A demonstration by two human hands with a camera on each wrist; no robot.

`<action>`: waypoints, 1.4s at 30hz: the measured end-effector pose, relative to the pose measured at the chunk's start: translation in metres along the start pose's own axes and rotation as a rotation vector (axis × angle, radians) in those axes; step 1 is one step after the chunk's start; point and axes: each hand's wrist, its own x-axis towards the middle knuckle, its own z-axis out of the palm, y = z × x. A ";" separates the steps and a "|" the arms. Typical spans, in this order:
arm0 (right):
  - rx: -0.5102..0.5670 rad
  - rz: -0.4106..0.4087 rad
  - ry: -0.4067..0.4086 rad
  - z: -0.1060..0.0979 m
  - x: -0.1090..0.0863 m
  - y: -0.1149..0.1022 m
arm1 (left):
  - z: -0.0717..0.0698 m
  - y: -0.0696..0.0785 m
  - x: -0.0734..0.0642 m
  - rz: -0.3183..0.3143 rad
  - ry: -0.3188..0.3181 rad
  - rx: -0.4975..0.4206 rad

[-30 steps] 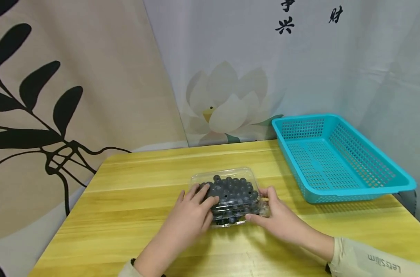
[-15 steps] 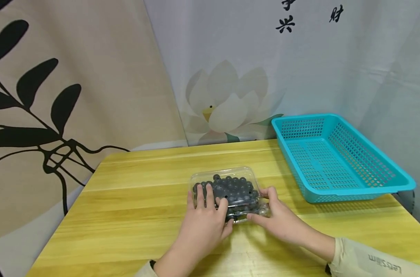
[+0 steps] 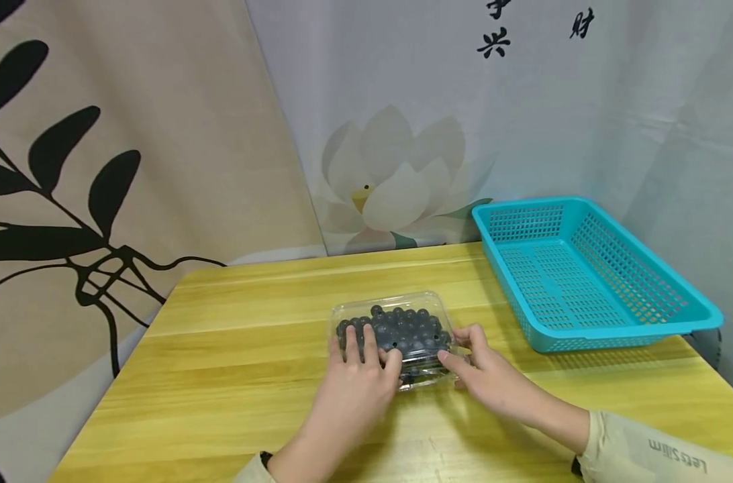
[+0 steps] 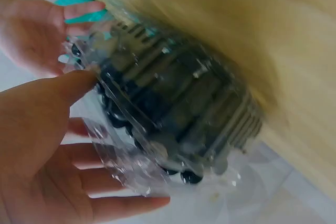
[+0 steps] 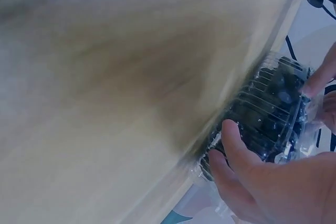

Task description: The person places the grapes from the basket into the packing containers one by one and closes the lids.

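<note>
A clear plastic clamshell box (image 3: 411, 298) filled with dark blueberries (image 3: 405, 325) sits on the table, lid down. My left hand (image 3: 354, 396) lies over the lid's front left part. Its fingers are straight on the top, and its thumb touches the front edge, as the left wrist view also shows. At the front right corner, my right hand (image 3: 484, 376) grips the box, thumb on the lid's edge and fingers along the side. In the right wrist view, two fingers (image 5: 236, 148) of that hand bend against the ribbed side wall.
A turquoise plastic basket (image 3: 520, 322) with perforated walls stands at the table's right side, behind my right hand. The wooden table (image 3: 252, 349) ends at a printed curtain (image 3: 391, 80) at the back.
My left hand has shifted right along the lid's front, its thumb now at the front edge. The right thumb has moved up from the box's lower front to the lid's edge.
</note>
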 end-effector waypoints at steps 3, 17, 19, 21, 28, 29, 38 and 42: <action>0.026 0.012 -0.007 -0.001 0.001 -0.001 | 0.001 -0.005 -0.001 0.029 0.015 0.019; 0.095 0.007 -0.018 0.000 0.002 0.000 | -0.009 -0.011 -0.004 0.097 -0.198 -0.168; 0.102 0.012 -0.021 0.000 0.002 0.000 | -0.013 -0.010 -0.005 0.064 -0.265 -0.246; 0.113 0.013 -0.024 0.000 0.003 0.000 | -0.015 -0.008 -0.006 0.032 -0.284 -0.280; 0.183 0.011 -0.055 -0.003 0.000 0.002 | -0.009 0.003 -0.006 0.063 -0.104 -0.077; 0.198 0.019 -0.063 -0.004 -0.001 0.003 | -0.009 0.005 -0.007 0.076 -0.082 -0.042; 0.320 0.147 -0.177 -0.011 0.000 0.013 | -0.008 0.007 -0.009 0.086 -0.084 -0.008; 0.362 0.172 -0.287 -0.016 0.004 0.013 | -0.009 0.001 -0.008 0.050 -0.130 -0.113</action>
